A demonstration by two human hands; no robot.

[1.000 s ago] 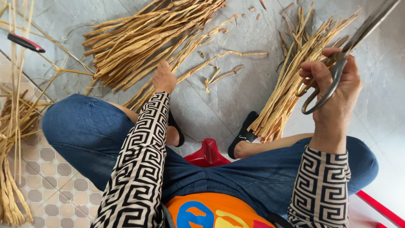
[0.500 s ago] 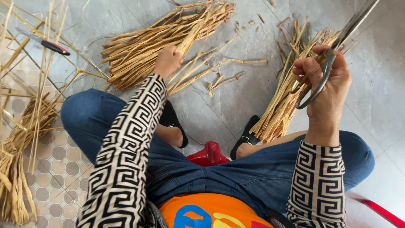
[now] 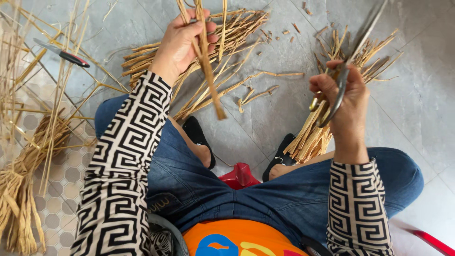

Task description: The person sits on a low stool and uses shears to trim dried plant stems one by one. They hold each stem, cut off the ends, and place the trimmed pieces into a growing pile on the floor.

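My left hand (image 3: 182,40) is raised and closed around a few dry straw stalks (image 3: 208,76) that hang down and stick up past the frame's top. Below it lies a heap of cut straw stalks (image 3: 227,42) on the grey floor. My right hand (image 3: 343,95) grips the handles of large metal scissors (image 3: 353,52), blades pointing up and away. A second bundle of straw (image 3: 322,128) lies on the floor under that hand, by my right foot.
I sit on a low red stool (image 3: 239,175), knees apart, black slippers (image 3: 199,137) on my feet. Long loose straw and a tied sheaf (image 3: 23,180) lie at the left. A knife with a black and red handle (image 3: 64,53) rests on the floor at upper left.
My left hand has lifted from the floor heap with a few stalks in its grip. The right hand with the scissors has stayed about where it was.
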